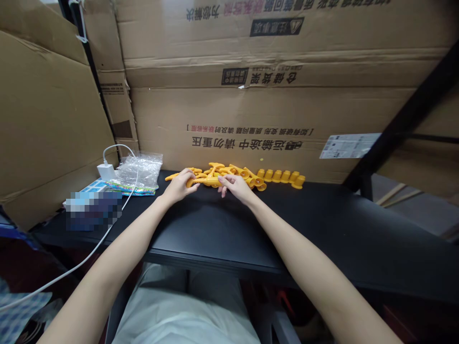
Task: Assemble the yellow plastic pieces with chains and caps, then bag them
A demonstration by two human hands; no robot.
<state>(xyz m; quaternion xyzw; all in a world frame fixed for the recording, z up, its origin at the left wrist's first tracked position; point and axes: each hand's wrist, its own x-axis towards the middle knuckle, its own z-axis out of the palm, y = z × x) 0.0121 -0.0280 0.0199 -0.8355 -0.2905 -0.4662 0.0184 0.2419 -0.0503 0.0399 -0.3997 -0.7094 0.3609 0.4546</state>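
A long yellow plastic piece (207, 181) lies crosswise between my two hands, just in front of a heap of similar yellow parts. Its left end is pinched in the fingers of my left hand (180, 185). At the other end, the thumb and fingers of my right hand (234, 186) close around it, hiding its tip. Behind them the heaped yellow parts (216, 166) include T-shaped ends and hollow round ends. To the right, several short yellow cap-like pieces (276, 176) stand upright in a row, each with a flared base.
The black tabletop (222, 229) meets a tall printed cardboard sheet (229, 110) at the back. On the left are a clear plastic bag (141, 169), a white charger (105, 171) with its white cable (96, 246), and a blurred-out object (93, 210). A black frame post (401, 114) slants at right.
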